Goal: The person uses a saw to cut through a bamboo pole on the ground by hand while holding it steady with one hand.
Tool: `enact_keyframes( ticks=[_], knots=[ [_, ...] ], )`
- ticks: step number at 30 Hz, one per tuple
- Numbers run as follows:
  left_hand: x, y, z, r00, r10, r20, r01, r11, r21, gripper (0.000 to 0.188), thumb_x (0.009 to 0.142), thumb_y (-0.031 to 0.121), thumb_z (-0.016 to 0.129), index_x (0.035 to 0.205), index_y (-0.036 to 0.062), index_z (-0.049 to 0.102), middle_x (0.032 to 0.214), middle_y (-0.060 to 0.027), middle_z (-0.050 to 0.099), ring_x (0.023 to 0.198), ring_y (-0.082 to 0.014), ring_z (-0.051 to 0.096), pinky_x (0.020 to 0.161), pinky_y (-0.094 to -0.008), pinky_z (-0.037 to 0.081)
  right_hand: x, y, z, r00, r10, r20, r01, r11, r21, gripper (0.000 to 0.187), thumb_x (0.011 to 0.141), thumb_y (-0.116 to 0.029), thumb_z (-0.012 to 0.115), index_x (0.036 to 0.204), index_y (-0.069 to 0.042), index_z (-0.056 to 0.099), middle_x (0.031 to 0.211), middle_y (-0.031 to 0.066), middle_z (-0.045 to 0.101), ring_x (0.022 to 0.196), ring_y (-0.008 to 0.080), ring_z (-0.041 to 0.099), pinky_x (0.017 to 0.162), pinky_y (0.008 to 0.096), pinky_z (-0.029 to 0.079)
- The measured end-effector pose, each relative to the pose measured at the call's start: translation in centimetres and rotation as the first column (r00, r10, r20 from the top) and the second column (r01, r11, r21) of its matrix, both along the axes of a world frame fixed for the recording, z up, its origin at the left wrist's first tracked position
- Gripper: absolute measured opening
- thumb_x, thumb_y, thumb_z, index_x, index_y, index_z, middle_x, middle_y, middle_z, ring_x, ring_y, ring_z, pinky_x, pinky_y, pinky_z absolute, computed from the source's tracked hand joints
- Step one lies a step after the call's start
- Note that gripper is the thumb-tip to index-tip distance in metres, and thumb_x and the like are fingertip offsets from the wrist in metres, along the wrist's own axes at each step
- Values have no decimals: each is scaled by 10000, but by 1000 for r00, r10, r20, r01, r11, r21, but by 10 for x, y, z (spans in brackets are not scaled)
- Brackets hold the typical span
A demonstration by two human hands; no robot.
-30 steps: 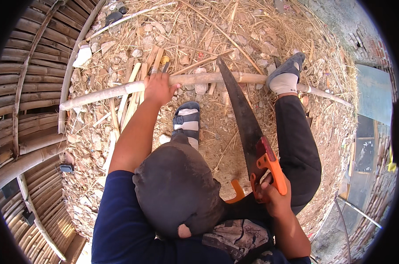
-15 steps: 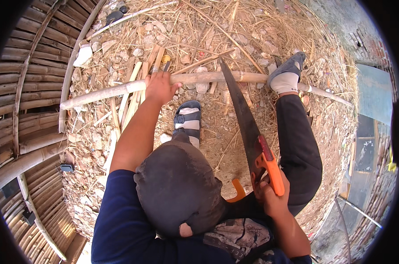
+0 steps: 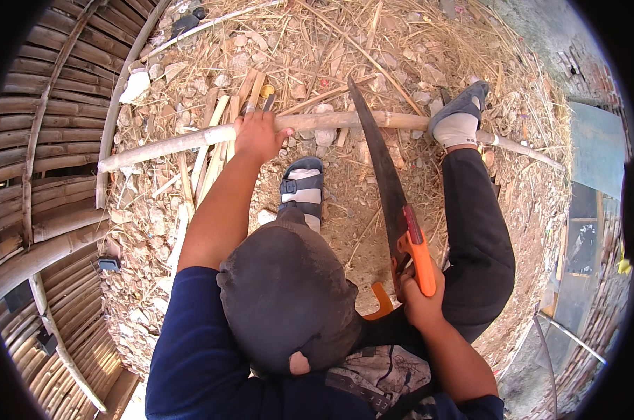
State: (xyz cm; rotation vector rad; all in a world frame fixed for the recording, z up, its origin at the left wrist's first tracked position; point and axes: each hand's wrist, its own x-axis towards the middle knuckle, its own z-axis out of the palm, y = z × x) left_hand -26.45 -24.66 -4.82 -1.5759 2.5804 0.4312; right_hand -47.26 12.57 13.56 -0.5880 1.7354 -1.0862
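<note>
A long pale bamboo pole [image 3: 331, 121] lies crosswise over the ground. My left hand [image 3: 259, 136] is closed over it, left of the middle. On its right part rests my sandalled right foot [image 3: 459, 115], covering a short stretch. My right hand [image 3: 422, 297] grips the orange handle of a handsaw [image 3: 381, 164]. The saw's dark blade points away from me and its far end crosses the pole between my hand and foot; whether the teeth touch the bamboo I cannot tell.
Split bamboo strips [image 3: 210, 150] lie beneath and beside the pole at the left. Stones and straw cover the ground. A bamboo slat wall [image 3: 58, 133] borders the left side. A curved orange piece [image 3: 381, 301] shows near my right hand. My left sandal [image 3: 301, 183] is planted behind the pole.
My right hand and the saw's handle have shifted a little to the left, so the blade stands more upright in view. My left hand keeps its hold on the pole.
</note>
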Motion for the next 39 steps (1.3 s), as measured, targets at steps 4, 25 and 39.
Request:
enact_keyframes(
  ticks=[4,25,39],
  knots=[
    [3,-2,2,1000,-10,8,10,1000,5,649,995,616,560,1301,45,604,1343,-161,623,1340,-316,511,1145,-500,285,26,-25,-19,976,130,-175,-128,991,22,227,882,36,584,1108,25,597,895,52,607,783,124,600,763,284,529],
    [5,4,-16,999,14,-52,-17,998,-57,603,954,562,658,1282,59,604,1337,-142,621,1339,-313,495,1149,-504,282,14,-10,-13,1000,-28,5,28,991,-134,76,875,9,556,900,-42,505,719,57,545,558,119,518,533,277,466],
    [2,6,-7,1000,14,-16,-14,999,-41,626,964,572,637,1312,53,593,1340,-142,605,1341,-305,488,1150,-496,276,8,-2,-4,996,40,77,-40,999,1,169,879,50,526,1038,23,578,928,34,585,790,90,585,829,279,526]
  ],
)
